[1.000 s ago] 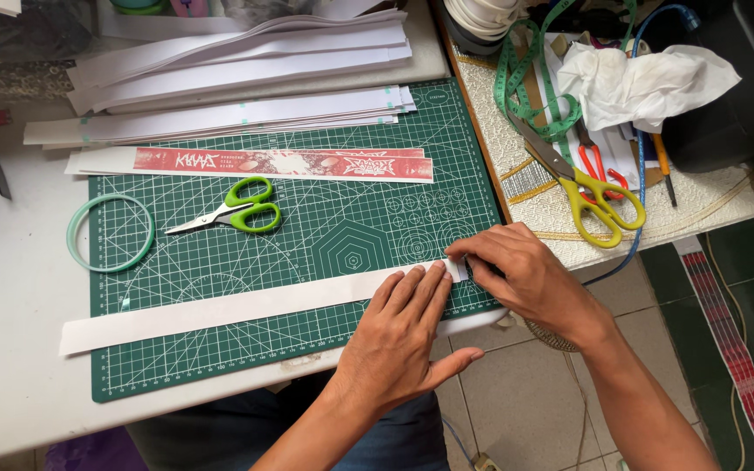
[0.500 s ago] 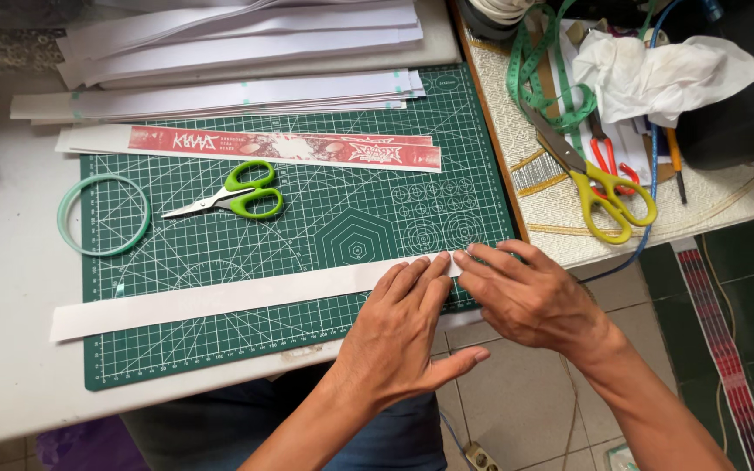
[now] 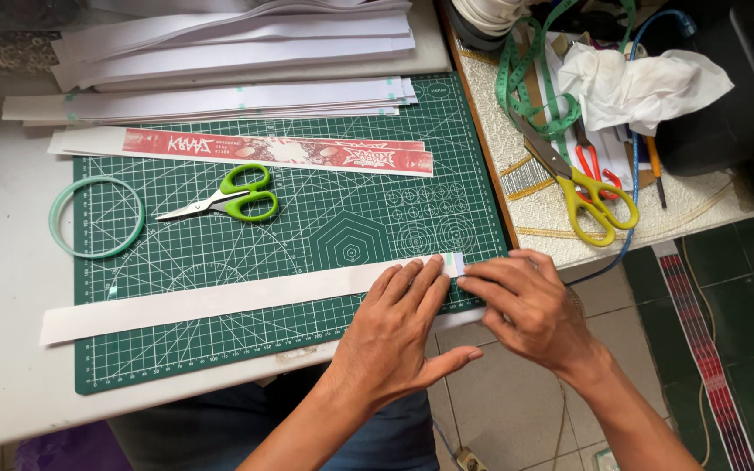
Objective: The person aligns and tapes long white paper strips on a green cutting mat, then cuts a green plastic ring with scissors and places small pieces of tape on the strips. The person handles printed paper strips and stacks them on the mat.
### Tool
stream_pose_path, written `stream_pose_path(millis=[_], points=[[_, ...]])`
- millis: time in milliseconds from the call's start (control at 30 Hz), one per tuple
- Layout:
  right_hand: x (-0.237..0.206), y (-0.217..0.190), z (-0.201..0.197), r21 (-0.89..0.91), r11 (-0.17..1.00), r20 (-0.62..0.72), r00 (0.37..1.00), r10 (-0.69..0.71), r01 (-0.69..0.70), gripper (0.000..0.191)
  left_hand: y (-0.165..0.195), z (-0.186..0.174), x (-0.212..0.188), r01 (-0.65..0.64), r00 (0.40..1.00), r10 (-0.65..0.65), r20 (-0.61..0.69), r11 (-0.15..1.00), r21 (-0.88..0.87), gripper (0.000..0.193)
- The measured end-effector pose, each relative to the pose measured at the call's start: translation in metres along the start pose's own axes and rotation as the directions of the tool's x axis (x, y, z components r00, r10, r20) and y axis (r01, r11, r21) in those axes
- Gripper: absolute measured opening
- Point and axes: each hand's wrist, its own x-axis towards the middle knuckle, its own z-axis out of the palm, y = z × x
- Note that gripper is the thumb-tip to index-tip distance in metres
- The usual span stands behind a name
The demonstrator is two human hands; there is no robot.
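Left hand [image 3: 394, 327] flat on the white paper strip [image 3: 211, 301], right hand [image 3: 525, 305] pinching its end (green cutting mat [image 3: 325, 227] below): keep edges aligned, press evenly.

Both hands [image 3: 460, 318] on white paper strip [image 3: 220, 301]

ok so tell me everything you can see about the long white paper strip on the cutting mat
The long white paper strip is a narrow, flat band of what looks like plain paper, lying slightly slanted across the lower part of the green cutting mat. Its left end juts past the mat onto the white table. The left hand presses flat on its right part, and the right hand pinches its right end, where a small pale green mark shows.
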Motion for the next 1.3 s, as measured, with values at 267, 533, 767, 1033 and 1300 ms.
stream_pose_path(millis=[267,533,767,1033,1300], points=[[0.008,-0.007,-0.003,0.107,0.986,0.026,0.991,0.128,-0.13,0.025,0.0,0.005,0.001,0.009,1.0,-0.009,0.023,1.0,0.006,0.091],[0.021,-0.005,-0.01,0.14,0.973,0.063,0.983,0.175,-0.182,0.021,0.002,0.005,0.0,0.007,1.0,-0.007,-0.005,1.0,0.024,0.091],[0.029,-0.004,-0.01,0.155,0.969,0.049,0.981,0.188,-0.194,0.015,0.003,0.004,0.001,0.003,1.0,-0.002,-0.015,1.0,0.022,0.09],[0.039,-0.001,-0.012,0.162,0.965,0.098,0.977,0.191,-0.205,0.013,0.003,0.006,0.001,0.001,1.0,-0.001,-0.023,1.0,0.014,0.091],[0.044,-0.002,-0.013,0.178,0.949,0.14,0.961,0.239,-0.262,0.014,0.002,0.012,0.0,-0.003,1.0,0.003,-0.009,0.999,0.042,0.095]])
